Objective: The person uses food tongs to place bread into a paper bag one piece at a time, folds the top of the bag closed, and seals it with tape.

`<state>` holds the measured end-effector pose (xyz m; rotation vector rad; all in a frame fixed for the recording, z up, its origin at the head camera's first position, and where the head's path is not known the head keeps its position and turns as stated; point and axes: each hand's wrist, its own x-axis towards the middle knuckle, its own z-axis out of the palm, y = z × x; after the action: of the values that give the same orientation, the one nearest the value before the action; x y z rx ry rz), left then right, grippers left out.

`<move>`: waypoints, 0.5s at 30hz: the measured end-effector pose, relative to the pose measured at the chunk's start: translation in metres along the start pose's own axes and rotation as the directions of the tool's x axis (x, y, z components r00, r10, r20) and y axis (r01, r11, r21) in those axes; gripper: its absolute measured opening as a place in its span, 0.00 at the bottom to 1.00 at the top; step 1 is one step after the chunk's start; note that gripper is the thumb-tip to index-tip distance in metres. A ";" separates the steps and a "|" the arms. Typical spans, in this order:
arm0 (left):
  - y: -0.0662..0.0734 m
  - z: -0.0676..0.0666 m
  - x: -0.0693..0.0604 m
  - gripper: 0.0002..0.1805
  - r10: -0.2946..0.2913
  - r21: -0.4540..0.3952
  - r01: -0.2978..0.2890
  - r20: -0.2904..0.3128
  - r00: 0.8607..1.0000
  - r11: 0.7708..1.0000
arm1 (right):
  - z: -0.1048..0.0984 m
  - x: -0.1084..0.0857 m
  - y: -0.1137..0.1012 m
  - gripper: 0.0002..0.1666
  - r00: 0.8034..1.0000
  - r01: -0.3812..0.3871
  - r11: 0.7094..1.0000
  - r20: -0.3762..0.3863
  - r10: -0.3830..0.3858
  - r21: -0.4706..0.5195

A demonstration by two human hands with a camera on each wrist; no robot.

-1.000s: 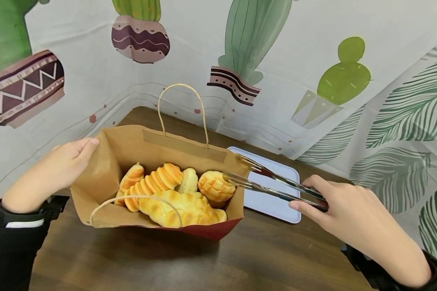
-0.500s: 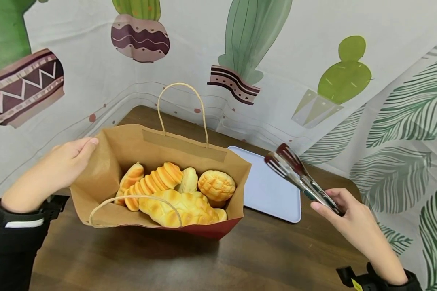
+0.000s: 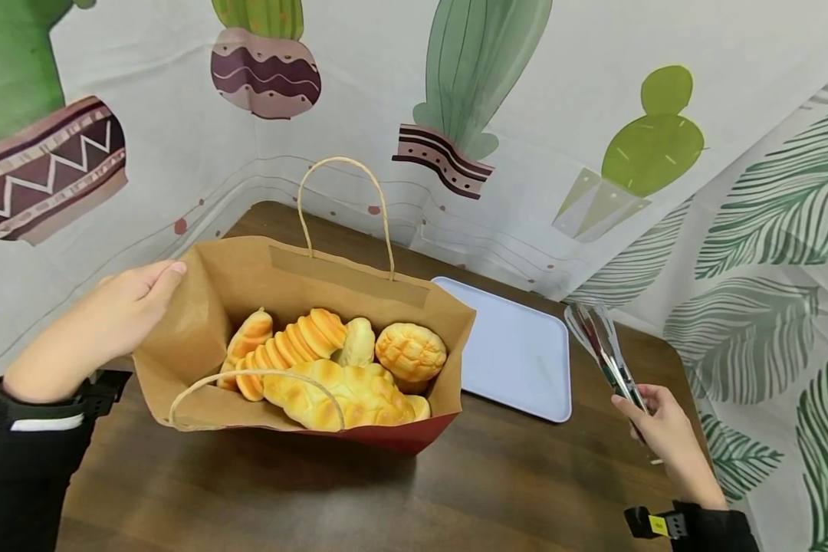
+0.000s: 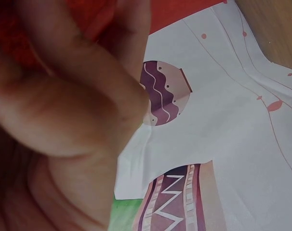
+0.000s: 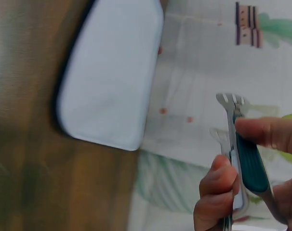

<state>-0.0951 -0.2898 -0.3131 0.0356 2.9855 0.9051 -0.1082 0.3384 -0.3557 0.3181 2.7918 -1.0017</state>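
Observation:
A brown paper bag (image 3: 241,264) with a red outside and twisted handles stands at centre left in the head view. Inside it lie several bread pieces: a ridged roll (image 3: 293,349), a large knobbly loaf (image 3: 338,395), a round scored bun (image 3: 411,353) and others partly hidden. My left hand (image 3: 127,307) pinches the bag's left rim between thumb and fingers. At the right, my right hand (image 3: 662,429) grips metal tongs (image 3: 607,353), held above the table beside the tray. In the right wrist view the tongs' green grip (image 5: 252,166) shows between thumb and fingers, nothing in their tips.
A pale blue tray (image 3: 517,356) lies behind and to the right of the bag, bare on its visible part. The brown wooden table (image 3: 524,475) ends at a rounded right edge. A cactus-printed cloth (image 3: 524,146) hangs behind it.
My right hand has drawn the tongs away from the bag's right rim, rightward past the tray, and their arms have come closer together. The left hand, bag and bread have stayed put.

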 end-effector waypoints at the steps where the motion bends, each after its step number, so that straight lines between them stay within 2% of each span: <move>1: 0.000 0.000 0.000 0.31 -0.004 0.002 0.004 0.004 1.000 1.000 | 0.002 0.002 0.004 0.40 1.000 -0.024 1.000 0.002 0.024 0.009; 6: 0.002 -0.001 -0.001 0.31 -0.006 0.010 0.006 0.005 1.000 1.000 | 0.008 0.014 0.025 0.45 0.991 -0.131 0.991 0.046 0.129 0.042; 15: -0.002 -0.001 0.001 0.31 -0.001 0.021 0.001 0.009 1.000 1.000 | 0.018 0.032 0.061 0.49 0.968 -0.225 0.970 0.132 0.212 0.091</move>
<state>-0.0958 -0.2915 -0.3135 0.0380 2.9865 0.8705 -0.1225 0.3775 -0.4140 0.5466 2.5339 -1.0772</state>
